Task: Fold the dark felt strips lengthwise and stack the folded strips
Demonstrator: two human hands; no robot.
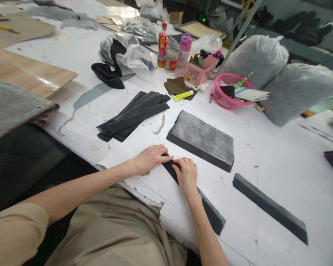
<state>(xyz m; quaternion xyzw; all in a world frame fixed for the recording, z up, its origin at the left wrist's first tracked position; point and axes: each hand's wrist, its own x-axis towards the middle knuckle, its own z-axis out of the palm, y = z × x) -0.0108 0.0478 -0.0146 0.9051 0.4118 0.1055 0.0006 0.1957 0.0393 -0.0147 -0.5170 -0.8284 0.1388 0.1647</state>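
Observation:
A long black strip of material (213, 216) lies slantwise on the table in front of me. At its far left end, my left hand (151, 159) has its fingers closed on the strip's tip. My right hand (187, 175) grips the same end just beside it, fingers bent and thumb pressed in; its wrist and forearm cover the strip's middle. Beyond my hands sits a neat grey-black stack of strips (202, 138). Another narrow dark strip stack (270, 207) lies to the right. Loose black strips (133, 116) are fanned in a pile at the left.
Behind are a yellow tube (183, 96), a red-labelled bottle (162, 46), a pink-lidded bottle (183, 55), a pink box (201, 72) and a pink basket (230, 101). Stuffed white bags (299, 92) stand back right. The white table's (144, 190) worn edge runs close to my lap.

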